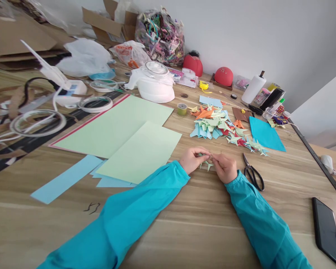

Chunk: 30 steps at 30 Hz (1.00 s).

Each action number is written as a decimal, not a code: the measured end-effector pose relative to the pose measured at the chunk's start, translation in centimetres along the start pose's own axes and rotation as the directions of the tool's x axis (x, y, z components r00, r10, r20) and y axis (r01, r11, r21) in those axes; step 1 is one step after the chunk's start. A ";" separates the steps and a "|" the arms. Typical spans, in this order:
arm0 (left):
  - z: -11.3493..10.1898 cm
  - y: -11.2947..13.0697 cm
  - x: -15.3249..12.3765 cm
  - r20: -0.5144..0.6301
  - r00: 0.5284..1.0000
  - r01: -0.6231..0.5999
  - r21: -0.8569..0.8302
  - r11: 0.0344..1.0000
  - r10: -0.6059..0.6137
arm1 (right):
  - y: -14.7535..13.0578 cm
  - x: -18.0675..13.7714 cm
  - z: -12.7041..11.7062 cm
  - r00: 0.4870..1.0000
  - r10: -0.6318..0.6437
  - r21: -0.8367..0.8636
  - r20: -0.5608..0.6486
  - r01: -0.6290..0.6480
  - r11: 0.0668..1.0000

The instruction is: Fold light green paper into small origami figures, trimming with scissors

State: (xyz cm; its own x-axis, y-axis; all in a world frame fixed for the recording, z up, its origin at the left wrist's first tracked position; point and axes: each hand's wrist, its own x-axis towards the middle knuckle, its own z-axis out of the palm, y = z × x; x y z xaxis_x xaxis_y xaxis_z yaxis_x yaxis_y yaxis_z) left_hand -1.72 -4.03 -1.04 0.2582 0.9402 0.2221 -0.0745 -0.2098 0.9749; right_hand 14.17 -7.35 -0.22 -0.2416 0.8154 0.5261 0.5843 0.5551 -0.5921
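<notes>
Both my hands rest on the wooden table [201,220], in teal sleeves. My left hand [192,158] and my right hand [225,167] pinch a small light-green folded paper piece [207,163] between their fingertips, fingers closed on it. Just beyond lies a heap of folded paper shapes [222,129] in green, blue, orange and red. Black scissors [252,172] lie right beside my right hand.
Large light-green sheets [120,130] and blue paper strips [65,178] lie to the left. A teal sheet [266,133], a white kettle [155,83], a thread spool [182,108], tape rolls [95,104] and a black phone [327,231] surround the spot. Clutter lines the wall.
</notes>
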 end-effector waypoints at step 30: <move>-1.0 0.6 0.1 0.260 0.951 0.216 -0.163 0.963 -0.170 | 0.9 0.8 -0.4 0.887 0.318 0.744 0.335 -0.456 0.489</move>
State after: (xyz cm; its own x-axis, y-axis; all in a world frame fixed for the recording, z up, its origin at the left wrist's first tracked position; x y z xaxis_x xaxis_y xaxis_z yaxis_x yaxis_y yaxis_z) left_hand -2.68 -3.76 -0.41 0.5082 0.8598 0.0498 -0.1732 0.0454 0.9838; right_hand 14.80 -6.25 -0.14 -0.2885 0.9546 0.0738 -0.1802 0.0216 -0.9834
